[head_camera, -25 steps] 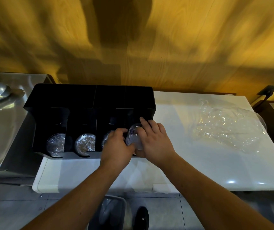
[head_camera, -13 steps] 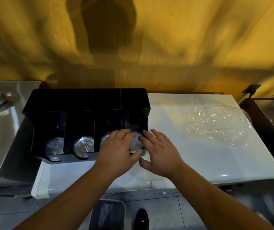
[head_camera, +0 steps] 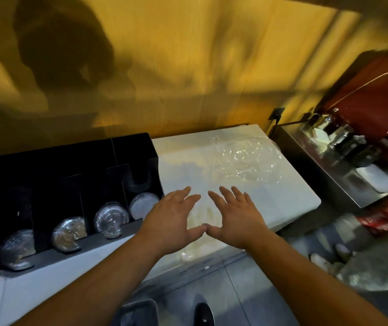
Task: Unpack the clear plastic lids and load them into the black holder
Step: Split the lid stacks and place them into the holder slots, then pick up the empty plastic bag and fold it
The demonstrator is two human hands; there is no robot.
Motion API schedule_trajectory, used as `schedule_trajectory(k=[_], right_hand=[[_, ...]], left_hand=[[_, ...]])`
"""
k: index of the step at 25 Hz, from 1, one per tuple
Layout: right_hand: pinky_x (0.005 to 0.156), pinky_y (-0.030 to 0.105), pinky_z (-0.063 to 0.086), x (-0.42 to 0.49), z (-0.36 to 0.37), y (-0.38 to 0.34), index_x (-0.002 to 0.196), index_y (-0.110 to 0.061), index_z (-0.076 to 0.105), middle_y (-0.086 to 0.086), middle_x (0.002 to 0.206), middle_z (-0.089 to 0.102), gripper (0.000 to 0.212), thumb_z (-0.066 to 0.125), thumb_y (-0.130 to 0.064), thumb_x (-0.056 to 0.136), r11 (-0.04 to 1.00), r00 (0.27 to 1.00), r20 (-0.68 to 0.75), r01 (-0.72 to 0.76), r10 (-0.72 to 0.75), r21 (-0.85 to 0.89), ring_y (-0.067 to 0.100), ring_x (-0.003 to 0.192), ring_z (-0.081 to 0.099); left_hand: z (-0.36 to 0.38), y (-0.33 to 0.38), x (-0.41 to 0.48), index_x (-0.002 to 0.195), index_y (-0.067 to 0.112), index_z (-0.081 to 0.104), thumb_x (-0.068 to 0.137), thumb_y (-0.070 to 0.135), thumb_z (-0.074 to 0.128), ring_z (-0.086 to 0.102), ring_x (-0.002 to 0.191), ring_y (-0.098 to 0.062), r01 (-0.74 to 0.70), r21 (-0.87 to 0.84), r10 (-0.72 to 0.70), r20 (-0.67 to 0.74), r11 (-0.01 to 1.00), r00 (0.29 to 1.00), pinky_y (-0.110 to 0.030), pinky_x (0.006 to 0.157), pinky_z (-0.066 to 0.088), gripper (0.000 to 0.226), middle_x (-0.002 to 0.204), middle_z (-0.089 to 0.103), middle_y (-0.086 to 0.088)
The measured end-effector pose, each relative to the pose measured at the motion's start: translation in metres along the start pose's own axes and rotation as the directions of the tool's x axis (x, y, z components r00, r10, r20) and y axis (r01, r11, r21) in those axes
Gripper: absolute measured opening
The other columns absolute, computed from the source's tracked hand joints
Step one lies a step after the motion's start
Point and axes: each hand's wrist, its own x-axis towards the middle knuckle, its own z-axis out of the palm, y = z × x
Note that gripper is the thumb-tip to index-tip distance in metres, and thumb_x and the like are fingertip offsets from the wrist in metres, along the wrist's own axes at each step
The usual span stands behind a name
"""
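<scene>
Both hands, left (head_camera: 173, 217) and right (head_camera: 236, 220), are hovering spread wide and empty above the worktop (head_camera: 289, 196), apparently heading for the plastic wrap (head_camera: 244, 161), beside the lid-filled black holder (head_camera: 70, 165).

A single wide-angle camera, worn on the person's head, looked forward and steeply down across the white desk (head_camera: 289, 196). It sat close enough that both forearms ran up from the bottom edge to the left hand (head_camera: 174, 220) and right hand (head_camera: 237, 217) at mid-frame. The view was canted, so the desk's near edge climbed from lower left to right. The black holder (head_camera: 70, 165) filled the left side and a steel counter (head_camera: 324, 165) the far right. The yellow wood wall (head_camera: 188, 67) took the upper half. Directly beneath the lens, grey floor (head_camera: 247, 283) and a dark shoe (head_camera: 203, 312) showed at the bottom edge. Blur smeared the right margin.
</scene>
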Motion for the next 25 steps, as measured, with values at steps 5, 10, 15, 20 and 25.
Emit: schedule_trajectory(k=[5, 10, 15, 20, 25], right_hand=[[0.126, 0.060, -0.001, 0.016, 0.010, 0.064, 0.162, -0.041, -0.008, 0.002, 0.175, -0.005, 0.103, 0.016, -0.094, 0.077, 0.998, 0.998, -0.034, -0.061, 0.060, -0.010, 0.036, 0.159, -0.008], [0.124, 0.061, -0.004, 0.050, 0.015, 0.142, 0.160, -0.043, -0.009, 0.003, 0.175, -0.005, 0.102, 0.020, -0.094, 0.077, 0.998, 0.991, -0.114, -0.069, 0.069, 0.010, 0.037, 0.158, -0.010], [0.125, 0.064, 0.002, 0.096, 0.014, 0.210, 0.161, -0.044, -0.006, 0.003, 0.175, -0.003, 0.103, 0.024, -0.094, 0.076, 0.998, 0.984, -0.167, -0.054, 0.058, 0.032, 0.038, 0.159, -0.006], [0.124, 0.067, 0.001, 0.149, 0.016, 0.256, 0.162, -0.043, -0.001, 0.005, 0.175, 0.003, 0.106, 0.031, -0.094, 0.074, 1.000, 0.981, -0.194, -0.004, 0.010, 0.030, 0.041, 0.158, -0.002], [0.120, 0.064, -0.008, 0.197, 0.021, 0.282, 0.159, -0.047, -0.010, 0.002, 0.174, -0.007, 0.113, 0.033, -0.100, 0.069, 0.999, 0.988, -0.152, 0.022, -0.017, 0.033, 0.041, 0.158, -0.008]], left_hand=[[0.022, 0.029, 0.053, 0.163, 0.039, 0.015, 0.087, 0.079, 0.050, 0.015, 0.158, -0.025, 0.039, 0.045, -0.040, 0.012, 0.998, 0.999, -0.045, 0.125, 0.020, 0.093, 0.175, 0.008, 0.004], [0.046, 0.053, 0.126, 0.163, 0.038, 0.014, 0.083, 0.081, 0.053, 0.018, 0.158, -0.026, 0.175, 0.062, -0.174, -0.032, 0.983, 0.984, -0.045, 0.124, 0.023, 0.099, 0.175, 0.009, 0.003], [0.069, 0.068, 0.198, 0.164, 0.033, 0.010, 0.083, 0.081, 0.054, 0.016, 0.158, -0.028, 0.281, 0.097, -0.280, -0.025, 0.955, 0.960, -0.048, 0.124, 0.021, 0.104, 0.175, 0.008, -0.001], [0.085, 0.071, 0.250, 0.165, 0.027, 0.001, 0.082, 0.084, 0.051, 0.013, 0.159, -0.030, 0.378, 0.105, -0.381, 0.015, 0.920, 0.924, -0.051, 0.126, 0.017, 0.112, 0.175, 0.004, -0.004], [0.095, 0.076, 0.282, 0.163, 0.027, 0.009, 0.065, 0.092, 0.061, 0.036, 0.150, -0.032, 0.494, -0.040, -0.493, 0.025, 0.869, 0.870, -0.055, 0.120, 0.035, 0.128, 0.169, 0.030, -0.005]])
